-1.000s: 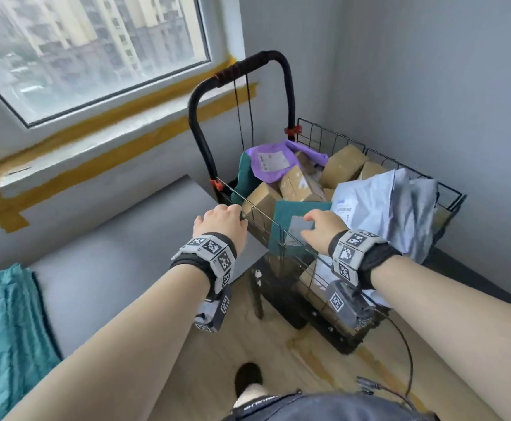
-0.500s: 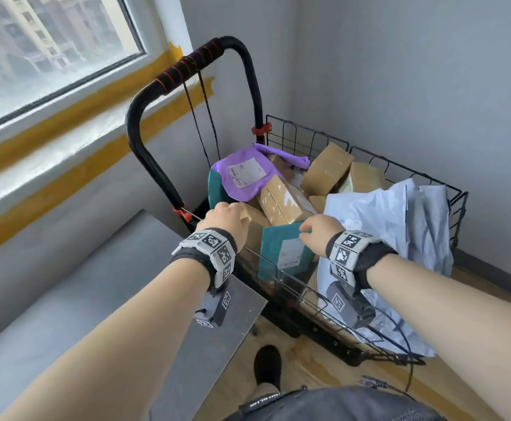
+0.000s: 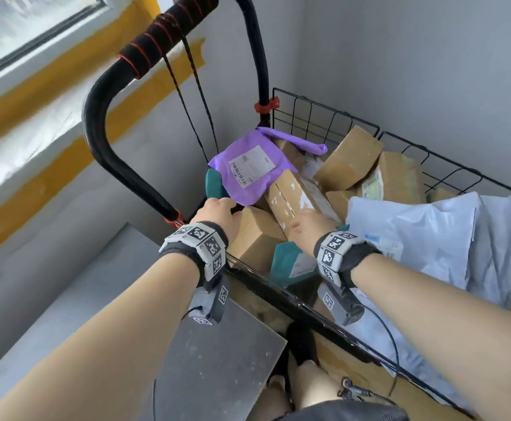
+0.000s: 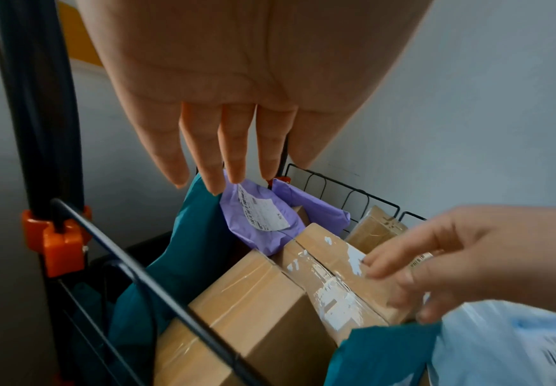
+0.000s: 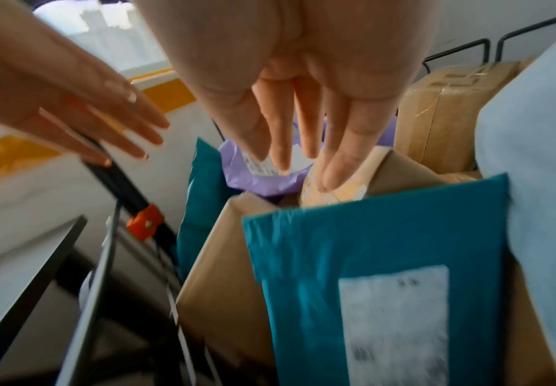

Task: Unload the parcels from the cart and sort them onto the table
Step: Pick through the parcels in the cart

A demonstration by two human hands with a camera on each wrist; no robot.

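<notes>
The black wire cart (image 3: 324, 311) holds several parcels. A purple mailer (image 3: 248, 168) lies at its far left, partly over a long taped cardboard box (image 3: 296, 196). My left hand (image 3: 217, 209) hovers with straight fingers (image 4: 217, 156) at the purple mailer's near edge, over a teal bag (image 4: 190, 250), holding nothing. My right hand (image 3: 304, 221) rests its fingertips (image 4: 382, 271) on the long box, without gripping it. A teal mailer (image 5: 386, 261) with a white label stands against the near rim below my right wrist. Beside it is another cardboard box (image 3: 257, 235).
Pale blue poly bags (image 3: 415, 235) drape over the cart's right side. More cardboard boxes (image 3: 351, 159) lie at the back. The black cart handle (image 3: 111, 132) rises on the left. The grey table (image 3: 217, 360) corner sits below my left arm. Walls close in behind.
The view has closed in on the cart. My right hand left the teal mailer's top edge and reached forward onto the long box. My left hand moved from the near rim toward the purple mailer.
</notes>
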